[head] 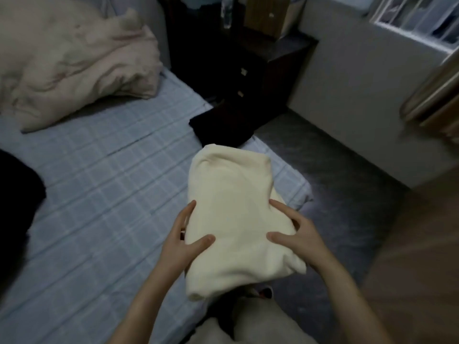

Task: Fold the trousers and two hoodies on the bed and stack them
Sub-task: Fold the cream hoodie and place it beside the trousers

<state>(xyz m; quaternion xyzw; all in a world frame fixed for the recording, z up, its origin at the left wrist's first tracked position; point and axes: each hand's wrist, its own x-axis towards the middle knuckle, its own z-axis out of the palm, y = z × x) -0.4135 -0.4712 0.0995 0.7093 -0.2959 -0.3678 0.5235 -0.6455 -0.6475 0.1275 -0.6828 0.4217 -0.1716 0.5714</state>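
The folded cream cotton hoodie sits over the near right corner of the bed with a pale blue checked sheet, its near end hanging past the edge toward the person's knees. Whether its far end rests on the sheet I cannot tell. The left hand clasps its left side, thumb on top and the other fingers mostly hidden at the side and below. The right hand clasps the right side with fingers spread and curled into the cloth.

It looks soft, bulky and light (it will likely sag and unfold if held by one end), so support from both sides, low under the bundle, suits it best.

A folded black garment lies at the right edge just beyond. More dark cloth lies at the left edge, and a crumpled beige duvet fills the far left corner.
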